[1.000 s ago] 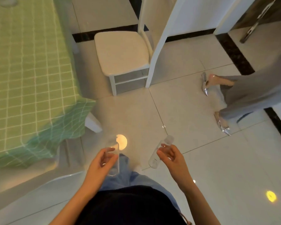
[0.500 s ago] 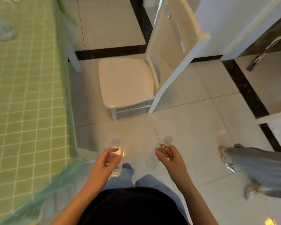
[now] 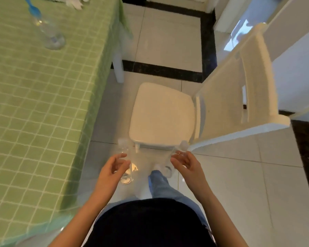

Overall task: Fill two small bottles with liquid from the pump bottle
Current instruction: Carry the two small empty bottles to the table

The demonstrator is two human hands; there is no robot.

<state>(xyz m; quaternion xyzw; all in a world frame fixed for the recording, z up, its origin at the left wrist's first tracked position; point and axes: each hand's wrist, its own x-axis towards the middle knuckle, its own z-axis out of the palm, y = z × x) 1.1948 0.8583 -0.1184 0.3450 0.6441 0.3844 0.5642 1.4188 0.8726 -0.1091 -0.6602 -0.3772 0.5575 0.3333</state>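
Observation:
I stand over a tiled floor holding two small clear bottles. My left hand grips one clear bottle upright, its cap near the chair's front edge. My right hand holds the second clear bottle, tilted with its cap up to the right. Far off at the upper left, a clear pump bottle with a blue pump top stands on the green checked tablecloth. Both small bottles look empty.
A white chair stands right in front of me, its backrest to the right. The table's white leg is beside it. White crumpled material lies at the table's far edge. A white wall lies to the right.
My view has swung up and left: the chair now sits just ahead, the pump bottle has come into sight, and the other person has left the frame. Both hands keep their bottles.

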